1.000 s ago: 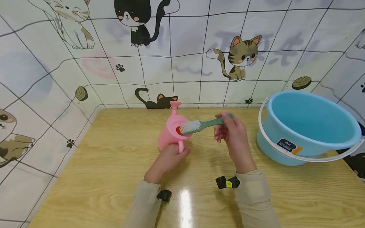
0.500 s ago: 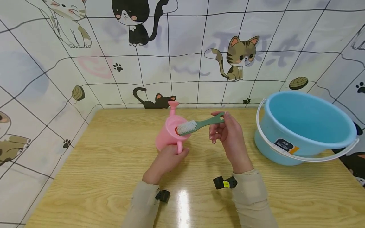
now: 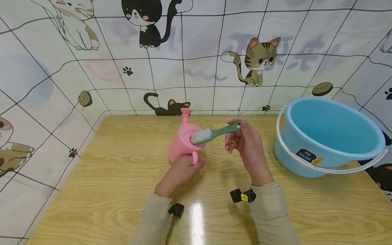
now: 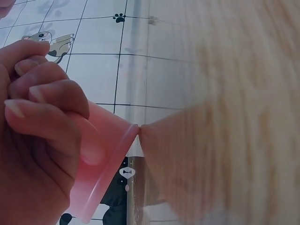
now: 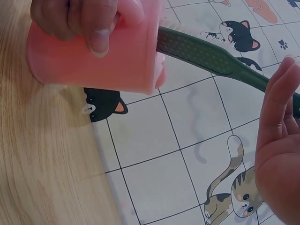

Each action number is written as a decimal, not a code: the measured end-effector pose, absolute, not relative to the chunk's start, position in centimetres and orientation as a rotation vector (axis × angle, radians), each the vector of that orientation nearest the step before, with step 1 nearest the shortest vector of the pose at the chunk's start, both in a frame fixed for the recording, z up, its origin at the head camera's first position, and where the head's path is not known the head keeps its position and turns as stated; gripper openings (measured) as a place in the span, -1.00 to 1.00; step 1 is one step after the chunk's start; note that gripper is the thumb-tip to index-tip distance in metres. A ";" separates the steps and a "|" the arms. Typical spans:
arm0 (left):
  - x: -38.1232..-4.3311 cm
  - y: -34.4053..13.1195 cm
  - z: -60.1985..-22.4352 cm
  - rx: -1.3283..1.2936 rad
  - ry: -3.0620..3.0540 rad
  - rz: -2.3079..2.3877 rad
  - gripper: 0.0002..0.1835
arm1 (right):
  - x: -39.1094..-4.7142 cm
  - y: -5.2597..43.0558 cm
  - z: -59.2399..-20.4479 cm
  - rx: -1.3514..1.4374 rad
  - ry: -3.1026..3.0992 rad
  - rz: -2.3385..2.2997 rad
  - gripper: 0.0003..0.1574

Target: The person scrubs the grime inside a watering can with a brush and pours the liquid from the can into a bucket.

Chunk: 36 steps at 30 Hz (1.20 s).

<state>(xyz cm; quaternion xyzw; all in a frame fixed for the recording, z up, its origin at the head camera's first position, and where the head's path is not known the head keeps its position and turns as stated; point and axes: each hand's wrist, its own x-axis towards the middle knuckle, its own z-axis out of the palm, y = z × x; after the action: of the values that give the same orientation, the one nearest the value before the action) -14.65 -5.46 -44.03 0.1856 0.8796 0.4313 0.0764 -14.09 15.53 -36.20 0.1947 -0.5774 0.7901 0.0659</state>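
Observation:
In the head view my left hand (image 3: 179,172) grips the handle of a pink toy watering can (image 3: 179,149). The can leans, with a bottom edge on the table in the left wrist view. A green brush (image 3: 225,131) with white bristles (image 3: 201,136) reaches from my right hand (image 3: 249,144) to the can's mouth. Thumb and fingers pinch the brush at the holed end of its handle, the other fingers loosely bent. The brush head overlaps the opening, bristles up, with a bit of red showing beside it. In the right wrist view, the brush back (image 5: 197,51) shows at the can's rim.
A light blue bucket (image 3: 309,136) with a white handle stands on the right of the wooden table (image 3: 107,183). Behind and at both sides rises a white cat-print covering (image 3: 202,41). Each sleeve carries a black wrist device.
The brush has shifted slightly left over the can's mouth, covering more of the red. My right hand now pinches nearer the handle's tip, whose hole shows. The left hand keeps its grip.

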 end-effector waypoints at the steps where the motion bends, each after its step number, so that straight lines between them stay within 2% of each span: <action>1: -14.6 -5.4 -44.0 0.550 2.627 1.298 -0.50 | -14.1 15.5 -36.2 0.591 -1.743 2.373 -0.53; 36: -14.6 -5.1 -44.0 0.555 2.591 1.328 -0.53 | -13.8 14.9 -35.8 0.547 -1.876 2.195 -0.55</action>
<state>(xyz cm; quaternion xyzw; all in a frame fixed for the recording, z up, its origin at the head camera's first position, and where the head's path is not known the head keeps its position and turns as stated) -14.62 -5.06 -43.98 0.1865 0.8707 0.4464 0.0887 -13.79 14.94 -35.79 0.1852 -0.6352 0.7430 0.1011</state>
